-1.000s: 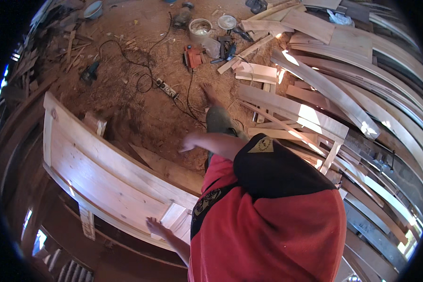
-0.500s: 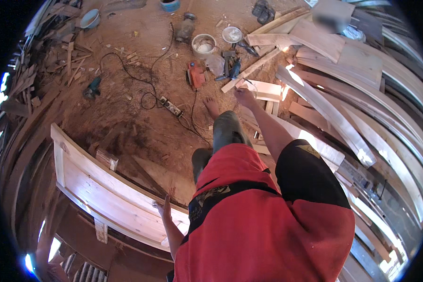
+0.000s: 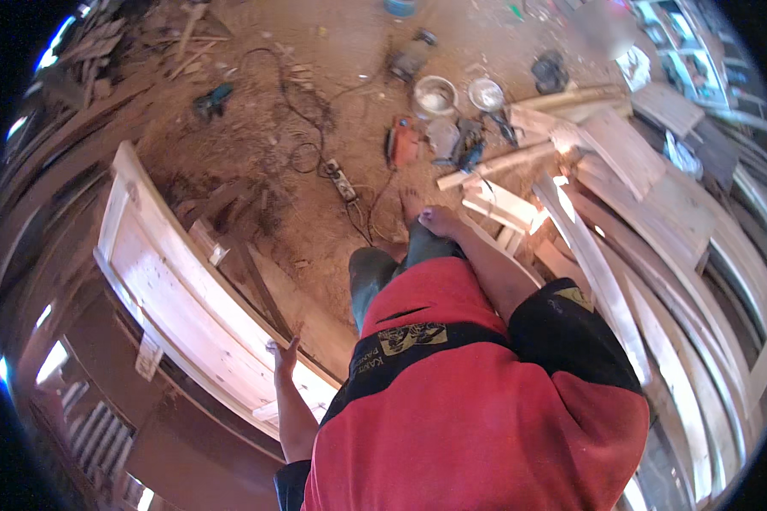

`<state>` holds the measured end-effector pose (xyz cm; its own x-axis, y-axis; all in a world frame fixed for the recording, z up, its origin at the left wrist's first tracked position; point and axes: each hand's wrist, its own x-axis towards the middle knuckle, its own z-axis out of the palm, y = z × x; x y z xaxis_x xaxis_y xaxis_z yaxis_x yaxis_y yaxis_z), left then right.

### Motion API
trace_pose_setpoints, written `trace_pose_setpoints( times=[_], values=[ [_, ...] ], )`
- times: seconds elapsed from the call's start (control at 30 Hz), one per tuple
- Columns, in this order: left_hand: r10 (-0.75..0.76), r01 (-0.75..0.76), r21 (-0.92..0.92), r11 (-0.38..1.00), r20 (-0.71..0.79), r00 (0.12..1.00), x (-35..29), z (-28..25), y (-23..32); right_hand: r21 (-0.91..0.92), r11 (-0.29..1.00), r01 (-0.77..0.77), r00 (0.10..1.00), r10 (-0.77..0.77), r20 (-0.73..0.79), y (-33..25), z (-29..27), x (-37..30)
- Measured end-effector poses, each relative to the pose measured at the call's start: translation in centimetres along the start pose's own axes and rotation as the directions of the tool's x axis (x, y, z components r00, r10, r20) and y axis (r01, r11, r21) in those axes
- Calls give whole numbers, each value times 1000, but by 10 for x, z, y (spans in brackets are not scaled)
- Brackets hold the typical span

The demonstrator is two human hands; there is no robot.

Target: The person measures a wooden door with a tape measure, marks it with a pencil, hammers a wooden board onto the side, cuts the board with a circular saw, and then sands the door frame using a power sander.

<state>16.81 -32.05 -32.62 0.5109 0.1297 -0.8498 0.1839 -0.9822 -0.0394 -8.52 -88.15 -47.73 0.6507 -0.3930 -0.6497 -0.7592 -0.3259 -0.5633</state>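
On the left, a pale wooden panel with a raised frame stands on edge or leans. My left hand is at its near end, thumb apart from the fingers, fingertips against the wood. A small greyish patch shows at the fingertips; I cannot make out whether it is dust or a thing. My right hand is curled closed above my right knee, close to my bare foot. Whether it holds anything is hidden. Ahead of it lie a short pale wood block and a long wooden strip.
Sawdust covers the floor. An orange-red power tool, a power strip with cords, a blue drill-like tool, a bucket and a round tin lie ahead. Stacked boards fill the right; a green tool lies far left.
My right hand has drawn back from beside the wood block to above my knee. My left hand stays at the panel. The whole view has turned and shifted.
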Motion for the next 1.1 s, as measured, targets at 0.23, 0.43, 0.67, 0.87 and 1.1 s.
trace_pose_setpoints(
  times=[0.23, 0.43, 0.67, 0.87, 1.1],
  values=[
    [77, -88, -75, 993, -138, 987, -11, -1, 16, -114, 947, 300, 940, -314, -132, 10, -66, 56],
    [36, -96, -269, 958, -221, 975, -28, 9, 22, -109, 972, 209, 965, -223, -134, -9, -123, 81],
    [37, -110, -256, 960, -274, 961, -22, 13, 23, -207, 920, 332, 925, -360, -118, -60, -137, 88],
    [2, -55, -205, 977, -254, 967, -25, 4, 29, -106, 873, 476, 875, -482, -45, -82, -140, 76],
    [216, -207, 66, 976, -191, 958, 65, 26, 21, -637, 515, 574, 759, -627, 177, 50, -152, 109]
  ],
)
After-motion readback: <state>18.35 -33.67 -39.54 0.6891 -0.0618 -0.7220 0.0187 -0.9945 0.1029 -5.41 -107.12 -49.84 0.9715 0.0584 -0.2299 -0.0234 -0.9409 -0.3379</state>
